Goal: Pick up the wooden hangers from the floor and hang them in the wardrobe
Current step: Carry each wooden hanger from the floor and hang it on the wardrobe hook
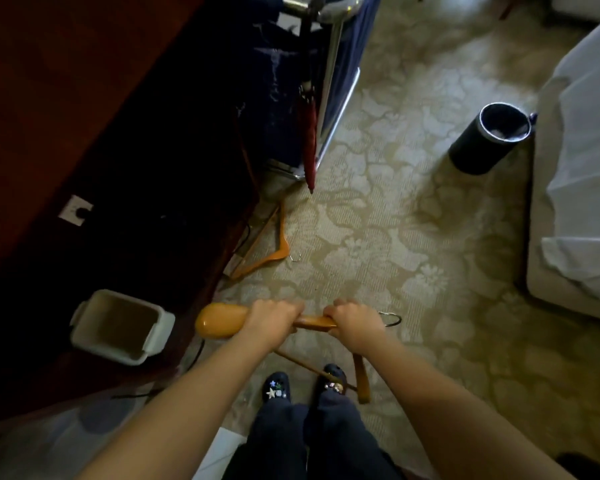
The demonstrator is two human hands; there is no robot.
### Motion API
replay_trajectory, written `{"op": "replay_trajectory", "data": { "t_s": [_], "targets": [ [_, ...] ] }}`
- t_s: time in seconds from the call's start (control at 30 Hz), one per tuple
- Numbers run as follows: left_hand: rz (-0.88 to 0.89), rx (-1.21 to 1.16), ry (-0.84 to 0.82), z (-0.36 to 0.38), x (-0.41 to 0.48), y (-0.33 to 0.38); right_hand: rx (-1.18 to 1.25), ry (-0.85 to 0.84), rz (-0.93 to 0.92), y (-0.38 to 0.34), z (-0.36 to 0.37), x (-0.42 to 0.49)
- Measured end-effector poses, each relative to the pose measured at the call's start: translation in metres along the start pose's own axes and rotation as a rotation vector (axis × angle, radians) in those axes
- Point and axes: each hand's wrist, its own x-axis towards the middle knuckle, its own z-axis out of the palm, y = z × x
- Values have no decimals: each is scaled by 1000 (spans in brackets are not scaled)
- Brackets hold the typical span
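Head view shows both hands wrapped round one wooden hanger (219, 320), held level above the carpet (413, 220) just off the near corner of the dark wooden cabinet (84, 98). The left hand (272, 318) grips beside the broad shoulder end. The right hand (355, 323) grips the neck, so the metal hook (390, 318) pokes out free on the side away from the cabinet. I judge this two-handed hold steadies the hanger and keeps the hook clear for catching a rail. Its other arm and bar hang below the wrists. A second hanger (271, 251) lies flat on the carpet, touching the cabinet's base, not yet collected. Whether this cabinet is the wardrobe cannot be told.
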Motion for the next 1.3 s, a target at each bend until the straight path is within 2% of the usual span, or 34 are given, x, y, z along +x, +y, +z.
{"op": "replay_trajectory", "data": {
  "t_s": [0.13, 0.33, 0.47, 0.63, 0.8, 0.87, 1.0, 1.17, 1.23, 1.3],
  "targets": [
    [-20, -63, 66, -14, -45, 0, -92, 47, -58, -22, -22, -34],
    [-109, -98, 118, -25, -97, -19, 26, 94, -170, -48, -41, -74],
    [-157, -163, 92, -19, -125, -39, 174, 28, -83, -52, -38, -90],
    [-177, -303, 167, -9, -157, -67, 194, -65, 76, -53, -36, -85],
    [-196, -588, 201, 9, -188, -86, 315, -64, 139, -61, -37, -67],
    [-203, -709, 228, 15, -198, -91, 434, -59, 77, -66, -43, -61],
    [-276, -873, 289, 23, -207, -82, 530, -54, -177, -76, -63, -48],
    [-404, -1086, 370, 34, -210, -45, 398, -182, -386, -74, -86, -25],
    [-507, -1159, 432, 42, -210, -27, 310, -230, -468, -76, -92, -15],
    [-683, -1212, 558, 51, -210, -9, 228, -276, -546, -82, -93, -5]
  ]
}}
